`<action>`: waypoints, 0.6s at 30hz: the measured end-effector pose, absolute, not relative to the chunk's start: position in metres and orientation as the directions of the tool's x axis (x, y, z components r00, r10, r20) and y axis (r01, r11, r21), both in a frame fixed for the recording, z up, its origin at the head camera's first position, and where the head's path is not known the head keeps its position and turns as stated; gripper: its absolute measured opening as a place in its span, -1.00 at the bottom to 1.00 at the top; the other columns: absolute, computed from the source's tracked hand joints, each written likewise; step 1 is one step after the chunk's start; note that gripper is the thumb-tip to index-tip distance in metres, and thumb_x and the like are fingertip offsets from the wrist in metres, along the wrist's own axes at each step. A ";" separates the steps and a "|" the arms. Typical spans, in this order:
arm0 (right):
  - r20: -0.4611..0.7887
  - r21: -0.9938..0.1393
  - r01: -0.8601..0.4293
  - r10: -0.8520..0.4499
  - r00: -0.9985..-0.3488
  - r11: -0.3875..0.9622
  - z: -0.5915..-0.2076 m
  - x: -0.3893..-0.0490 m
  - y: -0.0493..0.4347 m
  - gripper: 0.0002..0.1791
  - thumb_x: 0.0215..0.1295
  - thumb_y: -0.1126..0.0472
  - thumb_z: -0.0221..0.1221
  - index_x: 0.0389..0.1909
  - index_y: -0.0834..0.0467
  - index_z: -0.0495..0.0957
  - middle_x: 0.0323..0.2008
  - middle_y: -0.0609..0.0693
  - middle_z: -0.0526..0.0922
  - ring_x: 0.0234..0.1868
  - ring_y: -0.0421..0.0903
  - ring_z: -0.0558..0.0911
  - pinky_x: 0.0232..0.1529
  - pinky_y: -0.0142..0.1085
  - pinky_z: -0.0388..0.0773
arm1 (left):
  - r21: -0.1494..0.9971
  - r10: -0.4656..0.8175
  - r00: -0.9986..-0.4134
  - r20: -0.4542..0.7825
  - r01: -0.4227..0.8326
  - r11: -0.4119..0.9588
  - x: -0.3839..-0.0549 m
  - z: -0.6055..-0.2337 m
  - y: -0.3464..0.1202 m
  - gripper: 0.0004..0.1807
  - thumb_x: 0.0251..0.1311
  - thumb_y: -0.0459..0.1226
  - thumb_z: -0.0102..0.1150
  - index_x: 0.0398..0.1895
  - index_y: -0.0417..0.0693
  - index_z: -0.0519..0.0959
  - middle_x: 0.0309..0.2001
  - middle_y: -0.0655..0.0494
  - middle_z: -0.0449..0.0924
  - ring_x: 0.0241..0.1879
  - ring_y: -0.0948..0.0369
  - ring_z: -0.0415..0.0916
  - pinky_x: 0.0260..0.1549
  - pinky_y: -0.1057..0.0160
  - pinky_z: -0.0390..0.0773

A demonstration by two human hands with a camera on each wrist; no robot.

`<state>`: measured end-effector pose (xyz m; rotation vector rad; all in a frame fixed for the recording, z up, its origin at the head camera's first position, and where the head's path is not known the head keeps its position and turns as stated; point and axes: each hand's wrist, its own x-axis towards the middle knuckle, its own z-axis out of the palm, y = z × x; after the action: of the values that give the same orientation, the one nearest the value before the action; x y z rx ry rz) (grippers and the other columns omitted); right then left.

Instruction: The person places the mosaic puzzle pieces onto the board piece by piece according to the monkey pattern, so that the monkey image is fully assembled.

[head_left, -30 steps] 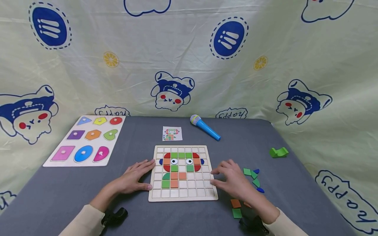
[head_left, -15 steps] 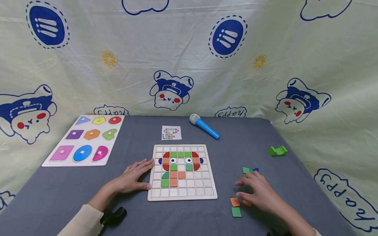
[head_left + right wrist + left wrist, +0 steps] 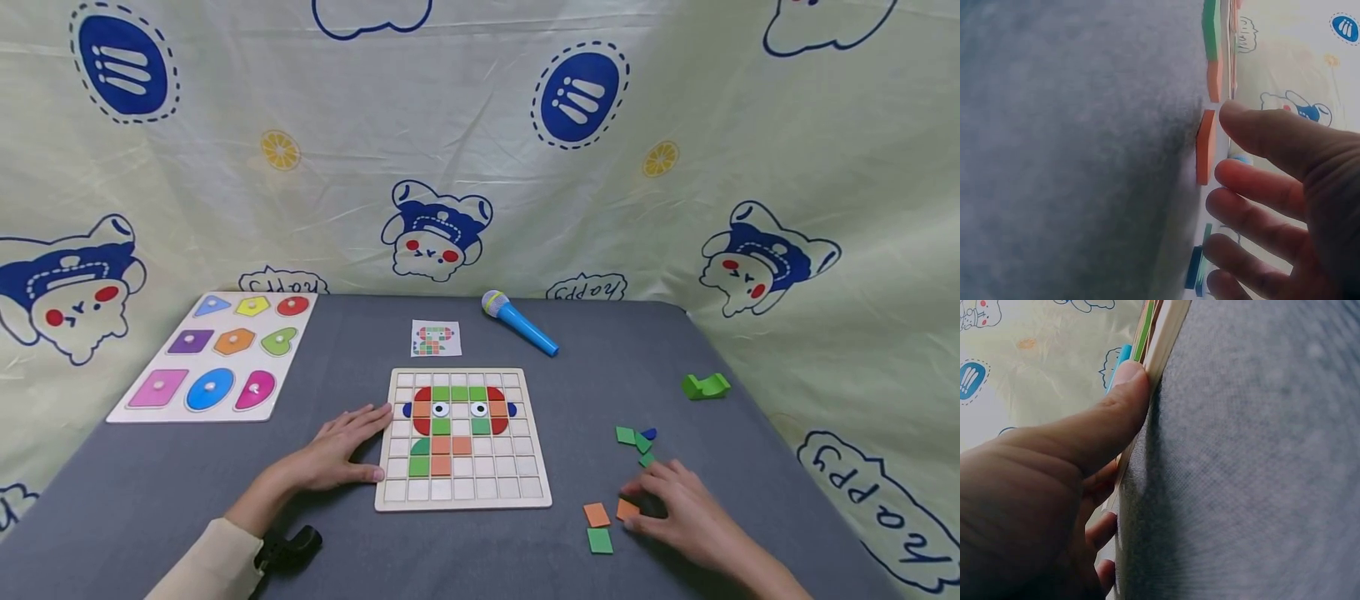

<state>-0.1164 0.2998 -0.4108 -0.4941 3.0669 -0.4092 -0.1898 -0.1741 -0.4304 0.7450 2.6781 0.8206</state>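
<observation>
A wooden grid board (image 3: 506,489) lies flat, with coloured tiles forming a face with round eyes and part of a body. My left hand (image 3: 337,454) rests against its left edge, fingers extended; in the left wrist view the thumb (image 3: 1110,415) touches the board's rim (image 3: 1169,340). On the table right of the board, my right hand (image 3: 686,515) is over an orange square tile (image 3: 627,509). In the right wrist view, thumb and fingers stand apart just above that orange tile (image 3: 1205,150), not pinching it.
Near the right hand lie another orange tile (image 3: 596,515), a green square (image 3: 600,541), several small green pieces (image 3: 626,435) and a blue piece (image 3: 649,433). A pattern card (image 3: 436,338), blue toy microphone (image 3: 525,325), shape puzzle (image 3: 213,358) and green block (image 3: 705,386) lie farther off.
My right hand has left the board's right edge and moved right and down to the loose orange tile. The left hand has stayed at the board's left edge.
</observation>
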 end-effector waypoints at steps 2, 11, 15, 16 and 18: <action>0.017 -0.260 -0.297 -0.304 -0.953 0.919 -0.411 -0.116 0.301 -0.73 -0.04 -0.17 0.34 -0.30 -0.21 0.60 -0.29 -0.36 0.49 -0.25 -0.32 0.31 -0.23 -0.31 0.29 | 0.578 0.536 -0.840 -0.080 0.399 0.712 -0.190 -0.430 -0.174 -0.05 0.09 0.11 0.23 0.46 -0.07 0.08 0.48 -0.08 0.02 0.46 -0.17 -0.15 0.29 -0.35 -0.16; -0.007 -0.265 -0.274 -0.286 -0.958 0.924 -0.414 -0.114 0.304 -0.73 -0.05 -0.13 0.36 -0.30 -0.21 0.60 -0.28 -0.36 0.48 -0.24 -0.30 0.32 -0.20 -0.28 0.28 | 0.574 0.536 -0.841 -0.080 0.400 0.714 -0.190 -0.431 -0.174 -0.06 0.09 0.11 0.22 0.46 -0.07 0.08 0.49 -0.07 0.01 0.47 -0.17 -0.15 0.29 -0.36 -0.16; -0.019 -0.269 -0.261 -0.276 -0.961 0.927 -0.414 -0.114 0.304 -0.72 -0.06 -0.12 0.37 -0.30 -0.20 0.60 -0.28 -0.34 0.49 -0.25 -0.29 0.32 -0.21 -0.28 0.27 | 0.577 0.538 -0.839 -0.078 0.402 0.711 -0.190 -0.431 -0.174 -0.06 0.09 0.11 0.22 0.46 -0.07 0.08 0.49 -0.07 0.01 0.46 -0.17 -0.15 0.29 -0.36 -0.17; -0.022 -0.271 -0.258 -0.274 -0.961 0.927 -0.414 -0.114 0.304 -0.72 -0.06 -0.12 0.37 -0.30 -0.19 0.61 -0.28 -0.33 0.49 -0.25 -0.29 0.32 -0.21 -0.28 0.27 | 0.578 0.538 -0.839 -0.078 0.402 0.710 -0.190 -0.431 -0.174 -0.06 0.09 0.11 0.22 0.46 -0.07 0.09 0.49 -0.07 0.01 0.46 -0.17 -0.15 0.29 -0.36 -0.17; -0.024 -0.271 -0.256 -0.272 -0.962 0.928 -0.414 -0.114 0.304 -0.72 -0.07 -0.12 0.37 -0.30 -0.19 0.61 -0.28 -0.33 0.49 -0.25 -0.29 0.32 -0.21 -0.28 0.27 | 0.580 0.537 -0.840 -0.081 0.399 0.711 -0.190 -0.431 -0.174 -0.06 0.09 0.11 0.22 0.46 -0.06 0.08 0.49 -0.07 0.01 0.47 -0.17 -0.15 0.29 -0.35 -0.18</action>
<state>-0.1142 0.3040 -0.4141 -0.4145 3.0247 -0.4127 -0.1899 -0.1739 -0.4313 0.7447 2.6746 0.8230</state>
